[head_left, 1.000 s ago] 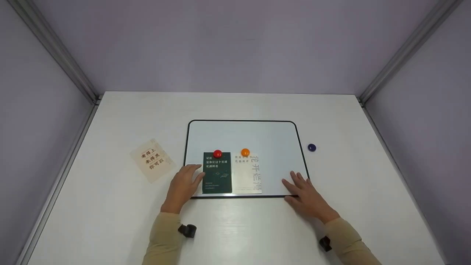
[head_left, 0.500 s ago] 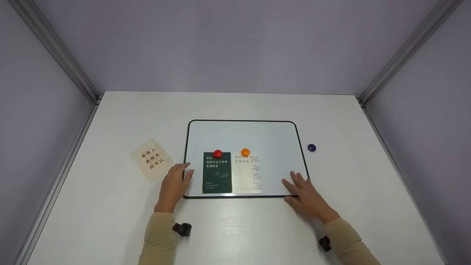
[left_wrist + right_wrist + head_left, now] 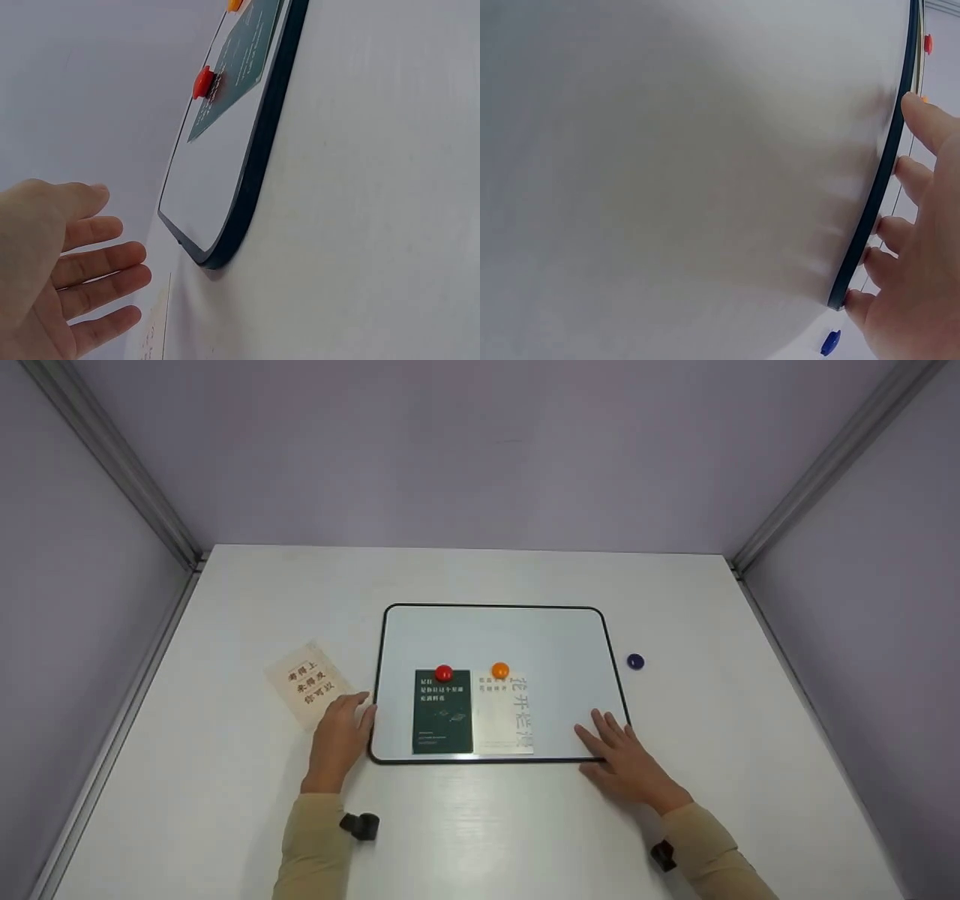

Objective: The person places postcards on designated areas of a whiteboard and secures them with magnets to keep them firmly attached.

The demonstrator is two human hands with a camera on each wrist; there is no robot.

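Whiteboard (image 3: 547, 645): flat, glossy, rounded corners, thin black rim, lying at the middle of a matte white tabletop (image 3: 480, 825). Two cards sit side by side on its near half. Dark green card (image 3: 442, 712), smooth, white print, pinned at the top edge by a red domed magnet (image 3: 443, 673). Cream card (image 3: 504, 714) with grey characters, touching the green one's right edge, pinned by an orange domed magnet (image 3: 500, 670).

Left hand (image 3: 339, 735): fingers straight and loosely spread, holding nothing, palm down over the tabletop just left of the board's near-left corner. Fingertips are close to a beige paper card (image 3: 309, 685) with brown characters, lying tilted on the tabletop; contact cannot be told. Wrist view shows the spread fingers (image 3: 105, 259) clear of the board's rim.

Right hand (image 3: 621, 757): flat, fingers spread, resting on the board's near-right corner, fingertips (image 3: 922, 124) across the black rim.

Small round blue magnet (image 3: 635, 661) lies alone on the tabletop, right of the board, well apart from both hands. Tan sleeves on both arms. Plain lilac walls with metal corner strips enclose the tabletop.
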